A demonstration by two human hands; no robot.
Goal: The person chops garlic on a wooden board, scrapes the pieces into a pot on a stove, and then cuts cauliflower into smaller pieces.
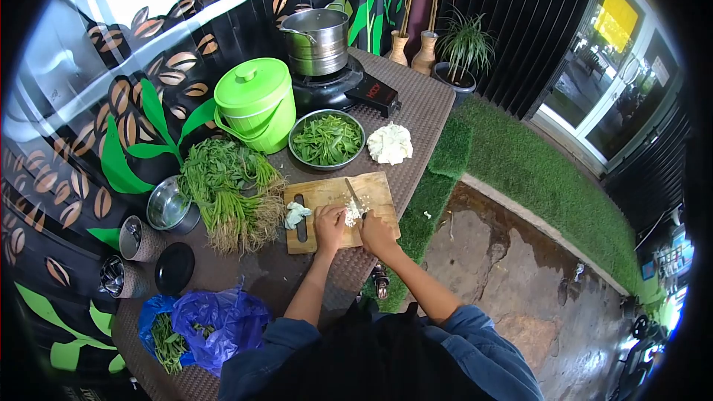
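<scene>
A wooden cutting board (379, 186) lies near the table's edge, with finely chopped white pieces (352, 215) in its middle. My right hand (379, 233) is closed round the handle of a knife (352, 191), its blade pointing away from me over the pieces. Beside them my left hand (329, 228) rests on the board, fingers bent and held together at the pieces; I cannot tell what is under them. A crumpled pale lump (297, 215) sits at the board's left by the handle slot. Beyond the board is a larger lumpy white mass (390, 143).
Behind the board stand a bowl of cut greens (327, 138), a green lidded bucket (256, 104) and a steel pot (318, 41) on a gas stove (338, 89). Leafy greens with roots (238, 193), a metal bowl (172, 206) and blue plastic bags (219, 327) lie to the left.
</scene>
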